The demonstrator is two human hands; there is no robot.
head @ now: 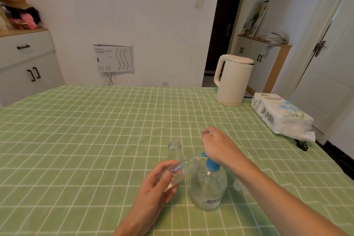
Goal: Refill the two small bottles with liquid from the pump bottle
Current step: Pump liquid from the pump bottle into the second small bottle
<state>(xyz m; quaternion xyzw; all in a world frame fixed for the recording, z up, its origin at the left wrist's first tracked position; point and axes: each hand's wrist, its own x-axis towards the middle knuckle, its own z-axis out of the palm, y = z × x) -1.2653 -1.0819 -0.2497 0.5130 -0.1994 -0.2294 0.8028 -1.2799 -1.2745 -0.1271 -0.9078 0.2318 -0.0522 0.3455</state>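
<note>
A clear round pump bottle [207, 189] with a blue pump head [211, 165] stands on the green checked tablecloth. My right hand [218, 145] rests on top of the pump head, palm down, fingers curled. My left hand [159, 184] holds a small clear bottle [180, 172] tilted, its open neck pointing toward the blue spout. A second small clear bottle [174, 149] stands upright and uncapped just behind it. A small pale object [238, 184], perhaps a cap, lies to the right of the pump bottle, partly hidden by my right forearm.
A cream electric kettle [233, 80] stands at the table's far right. A pack of tissue paper [281, 115] lies near the right edge, with a dark plug [302, 144] beside it. Cabinets line the walls behind the table.
</note>
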